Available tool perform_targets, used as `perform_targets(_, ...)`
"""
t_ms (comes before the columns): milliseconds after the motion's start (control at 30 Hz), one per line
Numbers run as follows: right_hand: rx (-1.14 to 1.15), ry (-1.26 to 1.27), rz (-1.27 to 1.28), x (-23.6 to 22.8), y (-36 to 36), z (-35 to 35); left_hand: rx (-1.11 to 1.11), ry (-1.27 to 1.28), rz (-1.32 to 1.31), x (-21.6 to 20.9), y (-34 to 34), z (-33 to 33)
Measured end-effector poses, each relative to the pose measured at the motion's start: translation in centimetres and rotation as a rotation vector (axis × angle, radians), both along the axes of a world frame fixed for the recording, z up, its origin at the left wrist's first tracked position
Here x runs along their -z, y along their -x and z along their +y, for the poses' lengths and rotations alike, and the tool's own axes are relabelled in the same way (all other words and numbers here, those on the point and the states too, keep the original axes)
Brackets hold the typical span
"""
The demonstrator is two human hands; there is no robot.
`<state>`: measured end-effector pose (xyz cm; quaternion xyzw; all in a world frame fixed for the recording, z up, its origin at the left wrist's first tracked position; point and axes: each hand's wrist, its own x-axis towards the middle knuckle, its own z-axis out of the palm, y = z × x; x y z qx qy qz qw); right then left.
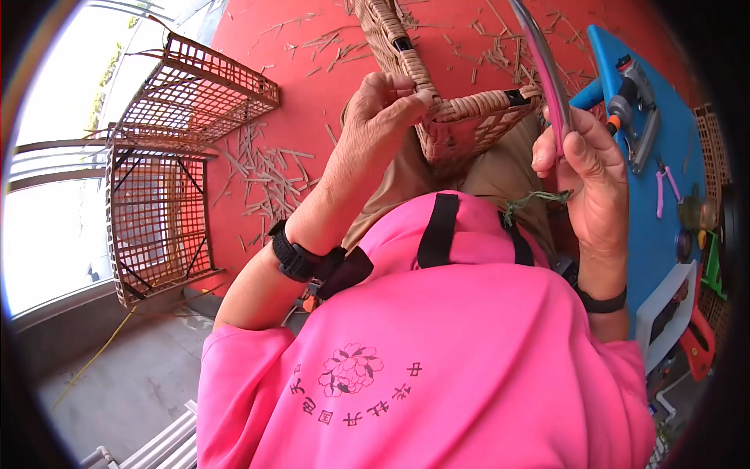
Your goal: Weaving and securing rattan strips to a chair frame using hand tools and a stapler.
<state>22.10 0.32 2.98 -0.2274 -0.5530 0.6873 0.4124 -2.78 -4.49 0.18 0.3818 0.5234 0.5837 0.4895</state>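
Red floor (305, 102), scraps (269, 187) left and far: basket rim (473, 105) looks mostly wrapped, left hand (381, 109) touching it, grip unclear, right hand (590, 168) pinching strip (549, 70), apparently not worked in.

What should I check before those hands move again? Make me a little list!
1. Left hand at the rim of the brown woven basket: ok; whether it grips firmly, cannot tell.
2. Right hand holding the long, flat, pink-and-grey strip: ok, its end is between thumb and fingers.
3. Strip's far end free: cannot tell, it leaves the picture's top.
4. Thin green frayed string out of the way: not ok, it is right beside the right hand.
5. Red floor tidy: not ok, flat brown scraps are scattered about.
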Motion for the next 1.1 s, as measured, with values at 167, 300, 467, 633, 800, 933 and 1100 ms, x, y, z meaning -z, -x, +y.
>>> perform_targets(167, 0.053, 0.075, -0.071, 1.0, -0.4, -0.8, -0.083, -0.273, 0.593, 4.0, 0.1, -1.6)
perform_targets(300, 0.039, 0.105, -0.096, 2.2, -0.4, -1.2, -0.165, -0.187, 1.005, 6.7, 0.1, -1.6)
perform_targets(467, 0.024, 0.154, -0.156, 2.1, -0.5, -1.6, -0.16, -0.291, 0.931, 8.2, -0.2, -1.1)
perform_targets(633, 0.103, 0.187, -0.183, 1.8, -0.1, -1.6, -0.203, -0.347, 0.858, 8.9, -0.5, -0.8)
perform_targets(800, 0.062, 0.131, -0.245, 1.5, -0.3, -1.2, -0.209, -0.284, 0.753, 8.1, -0.8, -0.5)
perform_targets(933, -0.009, 0.023, -0.296, -0.2, 0.4, -1.6, -0.209, -0.248, 0.706, 7.9, -0.7, -0.3)
perform_targets(1100, -0.054, -0.062, -0.446, -1.4, 0.9, -2.5, -0.234, -0.192, 0.583, 7.8, -0.9, -0.2)
